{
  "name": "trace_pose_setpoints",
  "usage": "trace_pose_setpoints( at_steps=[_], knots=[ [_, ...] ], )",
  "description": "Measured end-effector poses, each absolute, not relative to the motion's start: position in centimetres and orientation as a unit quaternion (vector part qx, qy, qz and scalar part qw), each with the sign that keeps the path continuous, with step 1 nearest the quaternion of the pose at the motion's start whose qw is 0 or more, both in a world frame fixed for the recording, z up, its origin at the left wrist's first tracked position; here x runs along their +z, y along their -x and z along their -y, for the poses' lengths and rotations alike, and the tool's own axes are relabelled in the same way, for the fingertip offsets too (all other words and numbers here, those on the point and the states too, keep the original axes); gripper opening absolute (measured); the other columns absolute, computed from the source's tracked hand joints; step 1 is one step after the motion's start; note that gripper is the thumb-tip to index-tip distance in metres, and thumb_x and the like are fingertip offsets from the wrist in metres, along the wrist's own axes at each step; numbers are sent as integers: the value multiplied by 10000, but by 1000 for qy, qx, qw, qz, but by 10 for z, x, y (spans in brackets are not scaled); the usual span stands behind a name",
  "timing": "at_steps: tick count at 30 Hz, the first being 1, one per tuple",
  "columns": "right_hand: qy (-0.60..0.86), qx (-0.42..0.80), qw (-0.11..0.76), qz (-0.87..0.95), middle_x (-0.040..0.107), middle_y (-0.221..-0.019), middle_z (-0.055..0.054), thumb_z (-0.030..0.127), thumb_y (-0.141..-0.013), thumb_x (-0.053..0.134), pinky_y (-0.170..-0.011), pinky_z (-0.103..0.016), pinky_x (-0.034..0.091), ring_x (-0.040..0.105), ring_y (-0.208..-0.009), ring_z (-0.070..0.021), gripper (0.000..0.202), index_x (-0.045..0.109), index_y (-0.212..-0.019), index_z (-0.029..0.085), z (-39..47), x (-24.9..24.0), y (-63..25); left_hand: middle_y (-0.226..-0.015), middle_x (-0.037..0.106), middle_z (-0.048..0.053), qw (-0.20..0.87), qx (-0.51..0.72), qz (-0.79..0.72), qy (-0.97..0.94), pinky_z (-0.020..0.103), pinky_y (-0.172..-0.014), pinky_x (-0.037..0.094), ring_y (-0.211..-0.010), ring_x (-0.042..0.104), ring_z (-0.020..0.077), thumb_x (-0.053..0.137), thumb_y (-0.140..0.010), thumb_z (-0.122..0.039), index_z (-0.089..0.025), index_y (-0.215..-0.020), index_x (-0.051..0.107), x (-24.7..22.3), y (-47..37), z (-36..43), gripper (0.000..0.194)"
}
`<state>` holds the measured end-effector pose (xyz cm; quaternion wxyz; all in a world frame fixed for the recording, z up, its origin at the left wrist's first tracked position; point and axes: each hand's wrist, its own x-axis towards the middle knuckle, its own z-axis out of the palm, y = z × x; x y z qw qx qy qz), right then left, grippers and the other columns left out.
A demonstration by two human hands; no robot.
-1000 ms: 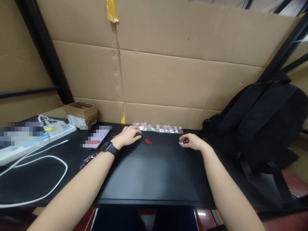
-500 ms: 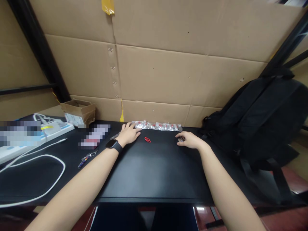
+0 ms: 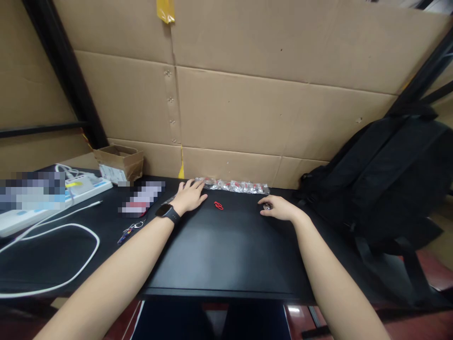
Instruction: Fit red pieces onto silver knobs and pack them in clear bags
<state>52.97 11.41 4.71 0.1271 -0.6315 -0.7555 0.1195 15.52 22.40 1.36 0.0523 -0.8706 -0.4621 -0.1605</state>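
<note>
My left hand [image 3: 190, 196], with a dark watch [image 3: 167, 213] on its wrist, lies with fingers spread on the black tabletop. Its fingertips reach the left end of a row of small clear plastic packets [image 3: 240, 187] with red bits inside. Under or beside that palm is some clear plastic, mostly hidden. A red looped cord [image 3: 218, 206] lies between the hands, touched by neither. My right hand [image 3: 279, 208] curls its thumb and fingers around a small round shiny piece [image 3: 268, 206] at the table surface; its kind is too small to make out.
On the left are a white power strip [image 3: 88, 191], a white cable [image 3: 95, 245], an open cardboard box [image 3: 122, 163], a blurred phone-like item [image 3: 143, 198] and a keyring [image 3: 130, 230]. A black backpack [image 3: 389, 179] stands right. A cardboard wall [image 3: 230, 108] closes the back.
The view has shifted slightly, so the surroundings sit a little further right. Both hands have stayed almost in place; the left fingers have moved only slightly at the packets.
</note>
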Motion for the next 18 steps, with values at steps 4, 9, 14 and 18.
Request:
trace_pose_setpoints(
  at_steps=[4,9,14,18],
  knots=[
    [616,106,166,762,727,-1167,-101,301,-767,771,-953,-376,510,678,-1058,-276,376,749,-1134,222,-112,49,-527,-1581,413,105,75,-208,454,863,593,-1093,260,-1421,320,379,425,-983,-424,-234,-1518,398,24,-155,-220,569],
    [550,69,310,772,694,-1183,-98,303,-858,677,-839,-359,549,667,-1022,-233,359,686,-1209,225,-112,49,-497,-1592,394,97,94,-270,396,873,530,-1122,255,-1437,326,328,461,-953,-282,-233,-1515,395,44,-161,-203,568],
    [499,142,411,749,604,-1359,-124,389,-823,743,-803,-366,581,665,-1037,-232,584,562,-1361,254,-110,41,-440,-1533,476,72,58,-319,319,891,439,-1095,300,-1411,392,251,388,-850,-29,-254,-1473,440,61,-179,-171,664],
    [454,240,473,716,565,-1406,-132,398,-790,785,-857,-373,596,684,-1040,-222,700,495,-1413,261,-107,36,-417,-1444,553,75,25,-327,255,910,425,-1102,305,-1365,451,238,378,-799,30,-245,-1391,513,62,-194,-151,667]
  ],
)
